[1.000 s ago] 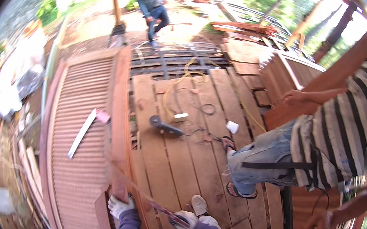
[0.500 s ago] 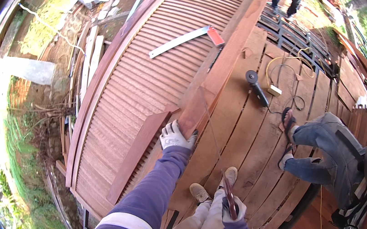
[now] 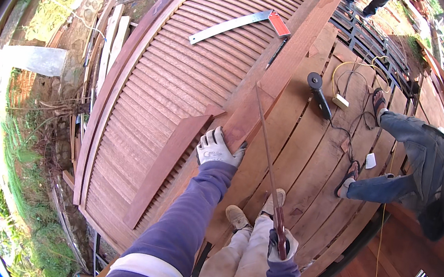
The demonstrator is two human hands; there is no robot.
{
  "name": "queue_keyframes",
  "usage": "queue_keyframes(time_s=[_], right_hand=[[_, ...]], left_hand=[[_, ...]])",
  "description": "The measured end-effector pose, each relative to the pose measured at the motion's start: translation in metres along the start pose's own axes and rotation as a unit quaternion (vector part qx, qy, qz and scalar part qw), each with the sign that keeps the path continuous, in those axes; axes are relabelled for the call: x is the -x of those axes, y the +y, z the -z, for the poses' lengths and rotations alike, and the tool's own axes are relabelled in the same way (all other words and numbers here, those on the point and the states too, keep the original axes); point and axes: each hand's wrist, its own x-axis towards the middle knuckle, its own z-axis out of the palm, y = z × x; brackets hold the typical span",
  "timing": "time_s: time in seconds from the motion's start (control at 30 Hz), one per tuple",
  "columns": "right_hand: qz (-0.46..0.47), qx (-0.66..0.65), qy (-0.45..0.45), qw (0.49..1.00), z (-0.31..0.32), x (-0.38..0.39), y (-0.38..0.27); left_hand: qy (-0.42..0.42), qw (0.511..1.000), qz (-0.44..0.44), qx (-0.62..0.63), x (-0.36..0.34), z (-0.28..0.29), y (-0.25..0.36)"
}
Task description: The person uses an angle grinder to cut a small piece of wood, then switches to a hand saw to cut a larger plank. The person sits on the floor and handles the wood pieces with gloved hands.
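My left hand [image 3: 219, 148], in a grey-white glove, is closed around the near end of a long reddish-brown board [image 3: 306, 46]. That board lies along the right edge of a slatted wooden panel [image 3: 185, 78]. My gloved right hand [image 3: 282, 245] grips the handle of a handsaw [image 3: 267, 155], low in front of my legs. Its thin blade slants up and away, with the tip over the board beyond my left hand; whether the teeth touch wood I cannot tell. An angled wood offcut [image 3: 169, 168] rests on the slats left of my left hand.
A try square [image 3: 230, 27] with a red handle lies on the slats, near a dark pencil-like tool [image 3: 276, 54]. On the plank deck [image 3: 306, 176] are a corded angle grinder [image 3: 320, 98] and a power socket block [image 3: 340, 101]. Another person in jeans [image 3: 393, 184] stands at right.
The saw's blade has swung more upright, its tip farther along the board. My left hand keeps its hold. The person at right has shifted, one foot now farther forward.
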Motion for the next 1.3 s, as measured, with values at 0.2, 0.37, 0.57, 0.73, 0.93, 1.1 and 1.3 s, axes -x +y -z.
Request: queue_keyframes(time_s=[0.2,0.37,0.57,0.73,0.93,1.1,1.3], right_hand=[[0.098,0.083,-0.033,0.991,-0.055,-0.115,-0.037],[0.112,0.163,-0.006,0.98,-0.014,-0.024,-0.019],[0.065,0.094,-0.051,0.992,-0.008,-0.028,-0.007],[0.065,0.031,-0.049,0.996,-0.014,-0.025,-0.002],[0.093,0.086,-0.055,0.99,-0.009,-0.032,0.002],[0.122,0.128,-0.033,0.984,0.014,0.018,0.005],[0.025,0.026,-0.05,0.998,-0.031,-0.069,-0.03]], left_hand=[[0.007,1.0,-0.006,0.004,-0.001,0.001,0.002],[0.004,1.0,0.003,0.015,0.001,0.0,0.001],[-0.011,1.0,0.01,0.025,0.003,0.003,0.007],[-0.013,1.0,0.013,0.02,0.004,0.004,0.002],[0.007,1.0,0.014,0.019,0.002,0.0,0.0],[-0.008,1.0,0.02,-0.008,0.001,0.005,-0.003],[0.023,1.0,-0.008,-0.002,0.0,-0.007,-0.001]])
